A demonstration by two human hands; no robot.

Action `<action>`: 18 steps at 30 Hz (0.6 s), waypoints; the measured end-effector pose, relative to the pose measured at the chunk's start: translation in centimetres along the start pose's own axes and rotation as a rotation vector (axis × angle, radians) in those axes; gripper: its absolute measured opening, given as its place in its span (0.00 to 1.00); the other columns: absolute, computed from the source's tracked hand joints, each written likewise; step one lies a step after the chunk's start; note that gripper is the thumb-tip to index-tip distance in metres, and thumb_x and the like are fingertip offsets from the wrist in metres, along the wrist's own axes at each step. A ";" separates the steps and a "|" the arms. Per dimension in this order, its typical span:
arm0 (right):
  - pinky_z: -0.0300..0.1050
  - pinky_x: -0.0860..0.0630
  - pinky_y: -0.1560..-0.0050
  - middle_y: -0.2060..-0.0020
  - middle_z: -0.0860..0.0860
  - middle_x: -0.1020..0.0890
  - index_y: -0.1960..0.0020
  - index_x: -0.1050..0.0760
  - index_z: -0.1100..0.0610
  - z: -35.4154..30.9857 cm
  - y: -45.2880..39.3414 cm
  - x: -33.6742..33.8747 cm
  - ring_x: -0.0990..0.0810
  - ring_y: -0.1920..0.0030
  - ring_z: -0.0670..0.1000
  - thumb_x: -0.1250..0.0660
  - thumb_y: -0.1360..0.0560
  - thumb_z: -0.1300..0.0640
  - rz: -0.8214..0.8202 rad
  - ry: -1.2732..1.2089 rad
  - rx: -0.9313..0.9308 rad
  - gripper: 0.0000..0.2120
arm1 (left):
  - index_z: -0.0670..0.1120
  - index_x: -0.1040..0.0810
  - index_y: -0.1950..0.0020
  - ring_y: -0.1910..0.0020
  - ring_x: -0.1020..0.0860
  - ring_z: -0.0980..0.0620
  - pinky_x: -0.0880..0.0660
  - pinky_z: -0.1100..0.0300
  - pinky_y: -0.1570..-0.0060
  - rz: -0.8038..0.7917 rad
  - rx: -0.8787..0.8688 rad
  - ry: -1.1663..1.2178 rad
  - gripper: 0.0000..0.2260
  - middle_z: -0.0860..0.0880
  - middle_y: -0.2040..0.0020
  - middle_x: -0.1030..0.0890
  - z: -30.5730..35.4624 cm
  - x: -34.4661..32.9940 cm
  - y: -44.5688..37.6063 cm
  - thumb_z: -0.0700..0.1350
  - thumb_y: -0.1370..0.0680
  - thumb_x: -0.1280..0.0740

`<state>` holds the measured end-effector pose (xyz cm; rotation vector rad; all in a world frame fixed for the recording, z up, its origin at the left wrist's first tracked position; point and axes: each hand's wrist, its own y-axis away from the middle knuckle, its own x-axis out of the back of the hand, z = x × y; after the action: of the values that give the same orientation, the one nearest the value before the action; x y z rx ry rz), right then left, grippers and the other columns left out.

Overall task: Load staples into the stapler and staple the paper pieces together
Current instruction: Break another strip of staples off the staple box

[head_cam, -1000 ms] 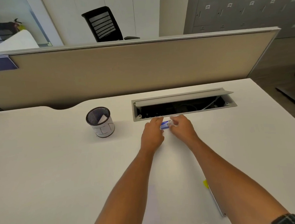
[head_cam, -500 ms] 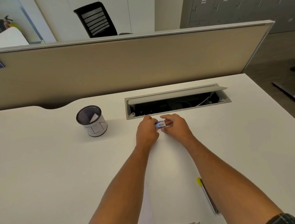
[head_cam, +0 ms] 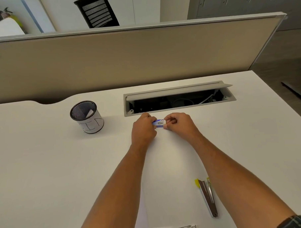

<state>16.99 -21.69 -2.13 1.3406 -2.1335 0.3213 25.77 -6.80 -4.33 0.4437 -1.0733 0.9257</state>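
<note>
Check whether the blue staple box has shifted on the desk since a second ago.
No. The staple box stays just in front of the cable tray, toward its left end, pinched between the left hand and right hand.

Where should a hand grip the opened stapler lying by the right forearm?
Grip the stapler across its narrow sides near the middle, coming from above. It lies flat on the desk, long and slim, yellow end away from the person, and the right forearm crowds its right side.

Pen cup (head_cam: 87, 117) left of cable tray (head_cam: 179, 98)
</note>
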 end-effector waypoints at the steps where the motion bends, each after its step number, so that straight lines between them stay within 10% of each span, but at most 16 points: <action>1: 0.46 0.18 0.49 0.54 0.55 0.14 0.42 0.17 0.59 0.1 0.0 0.1 0.17 0.55 0.56 0.23 0.26 0.59 -0.006 0.013 0.003 0.13 | 0.47 0.20 0.32 0.50 0.22 0.50 0.29 0.63 0.55 -0.005 0.004 0.002 0.19 0.48 0.42 0.20 -0.1 0.0 -0.1 0.46 0.23 0.27; 18: 0.33 0.26 0.67 0.54 0.55 0.14 0.49 0.16 0.57 -0.3 -0.6 -0.6 0.18 0.58 0.50 0.27 0.26 0.60 0.147 0.080 -0.066 0.06 | 0.48 0.18 0.35 0.53 0.24 0.54 0.28 0.64 0.55 0.018 0.072 0.072 0.17 0.48 0.43 0.18 -0.7 -0.8 -0.3 0.45 0.24 0.25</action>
<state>17.84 -21.38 -2.30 1.1185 -2.1607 0.3537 26.24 -6.77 -5.30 0.4576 -0.9824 0.9911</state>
